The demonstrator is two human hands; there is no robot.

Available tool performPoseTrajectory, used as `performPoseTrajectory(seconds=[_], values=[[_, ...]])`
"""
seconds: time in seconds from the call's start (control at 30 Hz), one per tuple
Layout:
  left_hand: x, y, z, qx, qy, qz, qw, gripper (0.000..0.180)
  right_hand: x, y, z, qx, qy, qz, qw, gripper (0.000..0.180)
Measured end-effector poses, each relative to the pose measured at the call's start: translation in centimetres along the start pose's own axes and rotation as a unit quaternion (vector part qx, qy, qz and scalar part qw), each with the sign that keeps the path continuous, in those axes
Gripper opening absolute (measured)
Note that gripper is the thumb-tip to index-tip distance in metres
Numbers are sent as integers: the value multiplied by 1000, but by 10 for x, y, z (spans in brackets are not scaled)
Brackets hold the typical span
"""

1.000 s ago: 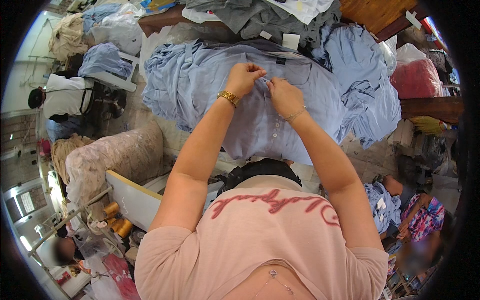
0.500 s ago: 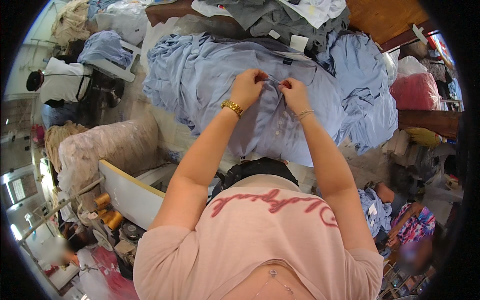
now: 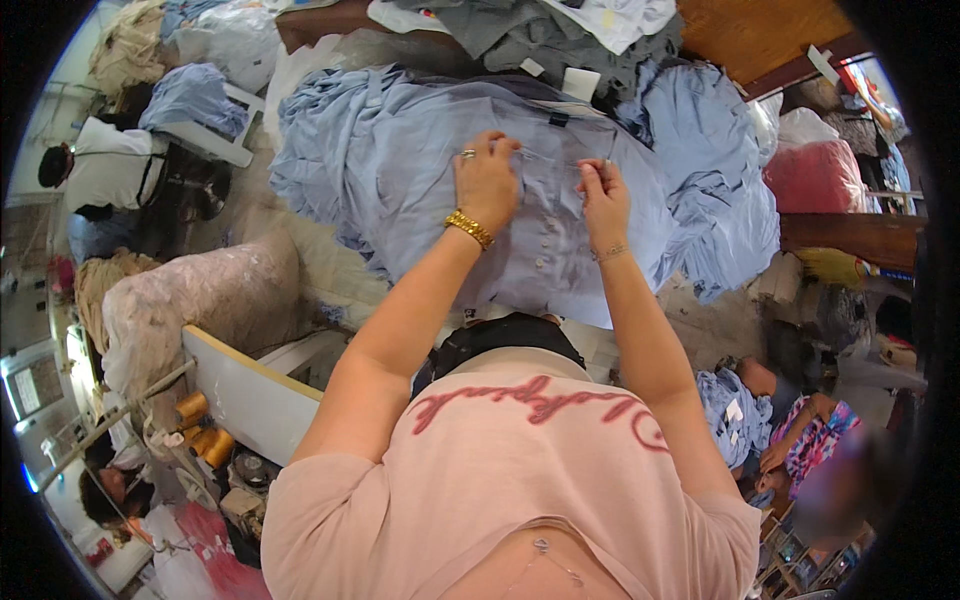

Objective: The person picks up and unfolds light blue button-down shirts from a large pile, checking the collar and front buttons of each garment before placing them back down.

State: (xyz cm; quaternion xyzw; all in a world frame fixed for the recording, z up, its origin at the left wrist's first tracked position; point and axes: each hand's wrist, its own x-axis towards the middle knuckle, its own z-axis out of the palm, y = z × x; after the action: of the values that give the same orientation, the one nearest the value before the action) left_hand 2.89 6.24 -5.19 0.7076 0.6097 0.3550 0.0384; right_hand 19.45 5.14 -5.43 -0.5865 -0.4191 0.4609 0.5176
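A light blue buttoned shirt [image 3: 550, 235] is spread in front of me, its collar end away from me, with a small dark label at the neck. My left hand [image 3: 487, 182], below a gold watch-like bracelet, rests on the shirt left of its button front, fingers loosely stretched over the cloth. To the right of the buttons, my right hand [image 3: 604, 202] is raised slightly, thumb and fingers pinched together. Anything between those fingertips is too small to make out. Beside the shirt, more blue garments [image 3: 330, 150] are heaped.
Grey garments [image 3: 530, 45] and white tags lie at the far edge. Blue cloth [image 3: 710, 170] hangs at the right. A wrapped bundle [image 3: 200, 300] and a white panel [image 3: 245, 385] stand left, near orange thread cones [image 3: 205, 440]. Other people are at both sides.
My hands have moved apart from the shirt's button front. The left has settled flatter on the cloth, and the right has shifted rightward, still pinched.
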Motion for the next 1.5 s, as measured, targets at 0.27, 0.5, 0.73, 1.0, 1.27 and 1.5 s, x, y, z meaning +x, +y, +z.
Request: performPoseTrajectory(seconds=[0.27,0.5,0.73,1.0,1.27,1.5], values=[[9,28,33,-100,-108,76,986,17,-1,27,-60,-1,81,30,996,15],[23,47,47,18,-175,92,980,22,21,22,-45,-293,0,-202,935,13],[45,39,41,-120,-355,-20,927,25,10,22,-51,-207,-1,-138,968,9],[47,31,42,-121,-290,19,949,19,-25,17,-49,-132,-22,-69,989,9],[-20,71,16,-136,-175,41,974,25,-49,1,-59,128,-42,35,990,11],[-9,58,12,-168,-258,-32,951,23,-53,-3,-68,93,-72,30,993,11]])
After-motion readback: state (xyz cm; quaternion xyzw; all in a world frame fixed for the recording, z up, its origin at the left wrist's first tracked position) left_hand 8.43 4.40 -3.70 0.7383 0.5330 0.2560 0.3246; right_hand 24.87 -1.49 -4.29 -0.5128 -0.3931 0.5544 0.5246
